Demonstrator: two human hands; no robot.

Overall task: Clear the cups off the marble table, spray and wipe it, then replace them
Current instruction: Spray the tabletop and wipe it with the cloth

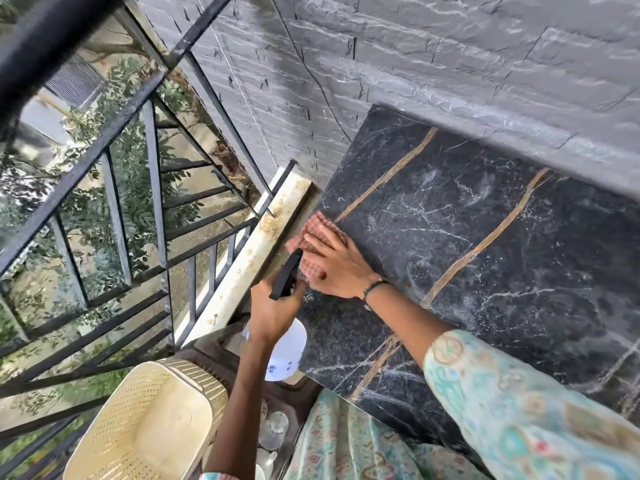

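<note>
Pressing flat with straight fingers, the right hand holds a pink checked cloth on the left edge of the black marble table, which carries no cups. Just beside it, the left hand grips the neck of a white spray bottle with a black trigger. Clear glasses wait below on a dark stand; they look fragile and slippery, best grasped around their sides.

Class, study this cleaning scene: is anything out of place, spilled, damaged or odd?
Nothing is spilled or broken. The marble table shows swirled wipe smears. The pale ledge beside it is speckled with brownish stains. The cloth lies at the table's edge under the right hand.
</note>
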